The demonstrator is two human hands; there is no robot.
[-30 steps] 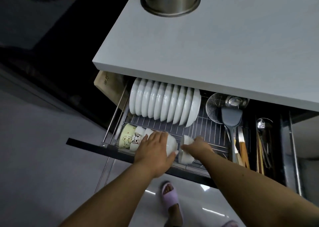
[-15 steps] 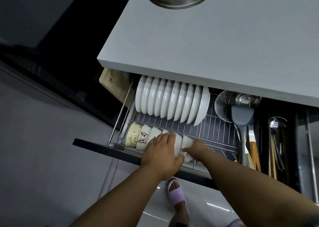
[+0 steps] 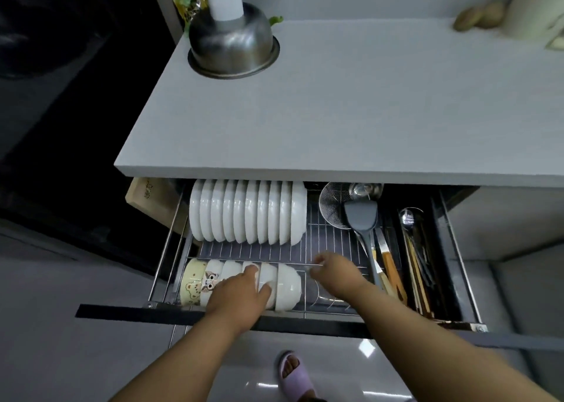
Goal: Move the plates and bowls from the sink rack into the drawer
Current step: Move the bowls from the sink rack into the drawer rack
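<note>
The drawer [image 3: 213,313] stands pulled out below the grey counter [image 3: 351,111]. A row of several white plates [image 3: 247,215] stands on edge at the back of its wire rack [image 3: 332,246]. Along the front lies a row of bowls on their sides: a yellow bear bowl [image 3: 190,282], an owl bowl [image 3: 212,276] and white bowls [image 3: 288,285]. My left hand [image 3: 241,294] rests on the white bowls with fingers spread over them. My right hand [image 3: 334,272] hovers just right of the row with loosely curled fingers, holding nothing.
A wire skimmer [image 3: 334,203], a grey spatula [image 3: 361,215], knives and spoons [image 3: 407,218] fill the drawer's right compartments. An upturned steel bowl [image 3: 232,44] sits on the counter's left end. A wooden board [image 3: 149,200] stands left of the drawer. A foot in a lilac slipper [image 3: 294,377] is below.
My right hand has let go of the white bowl and drawn back to the right. The bowl now lies at the right end of the row. The view has tilted up.
</note>
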